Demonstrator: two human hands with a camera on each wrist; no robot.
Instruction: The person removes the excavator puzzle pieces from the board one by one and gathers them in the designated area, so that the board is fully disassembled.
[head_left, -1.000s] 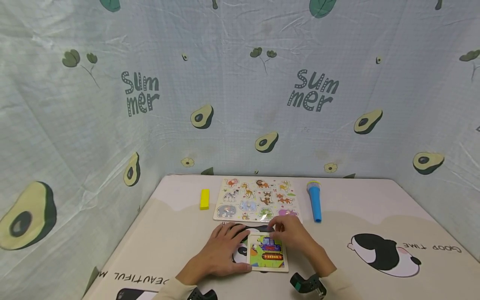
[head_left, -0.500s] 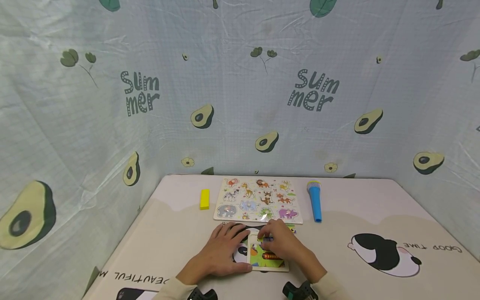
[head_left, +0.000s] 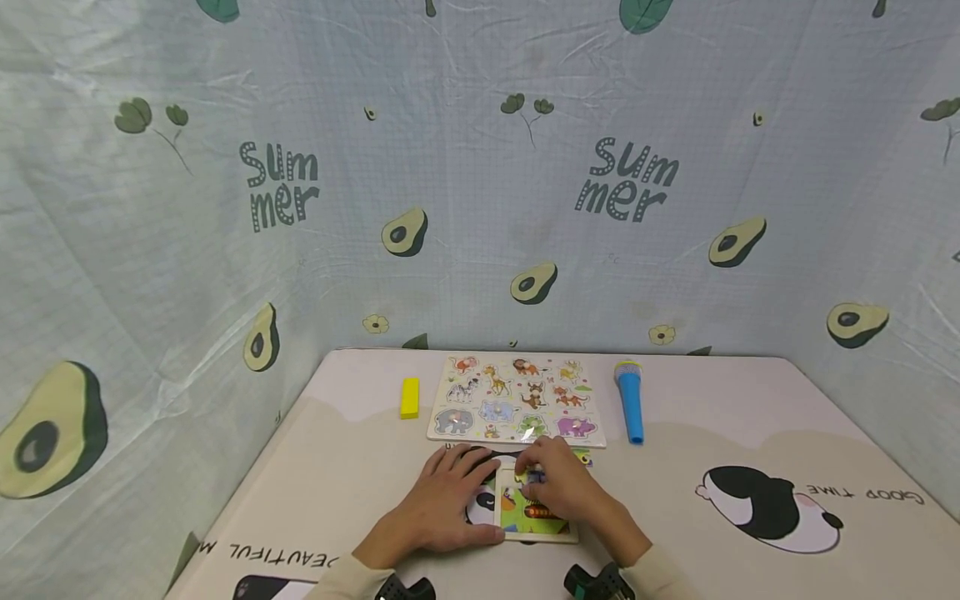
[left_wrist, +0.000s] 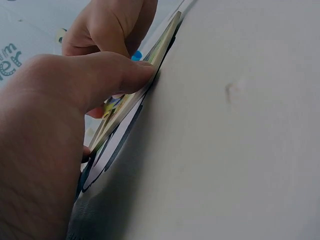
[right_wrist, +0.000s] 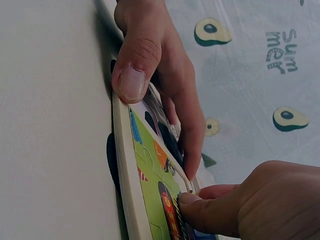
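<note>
A small wooden jigsaw puzzle, showing a vehicle on green, lies on the table in its pale frame. My left hand rests at its left side with fingers spread. Its thumb presses the frame's near edge, and a fingertip touches near the far corner. My right hand is over the puzzle's far part, thumb and index finger pinching what looks like a puzzle piece, mostly hidden by the fingers. A loose colourful piece lies just beyond that hand.
Behind the hands lies an animal peg puzzle board. A yellow block is to its left, a blue toy microphone to its right. A printed curtain encloses the table at the back and sides.
My right hand moved left from the puzzle's far right corner onto its upper part, uncovering the loose piece behind, then stayed nearly still. My left hand has not moved.
</note>
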